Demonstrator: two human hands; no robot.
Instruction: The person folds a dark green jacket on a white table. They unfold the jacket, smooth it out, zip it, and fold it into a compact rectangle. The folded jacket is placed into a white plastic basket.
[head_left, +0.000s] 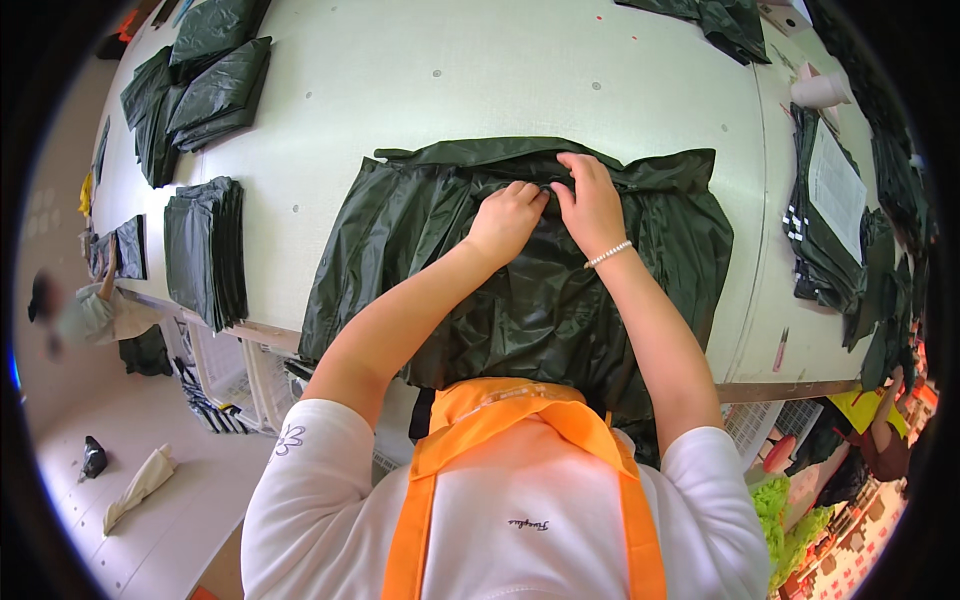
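A dark green, shiny garment lies spread in front of me, its gathered folds running down over the table's near edge. Along its far side a folded-over band runs across. My left hand is closed on the cloth near the middle of this band, fingertips bent into it. Right beside it, my right hand touches the same spot, thumb and forefinger apart with a gap between them. A pale beaded bracelet circles my right wrist.
The garment rests on a white table. At left are a neat folded stack and a looser dark pile. More dark garments with a paper sheet, a white cup and a small pink tool are at right. Other people work at both sides.
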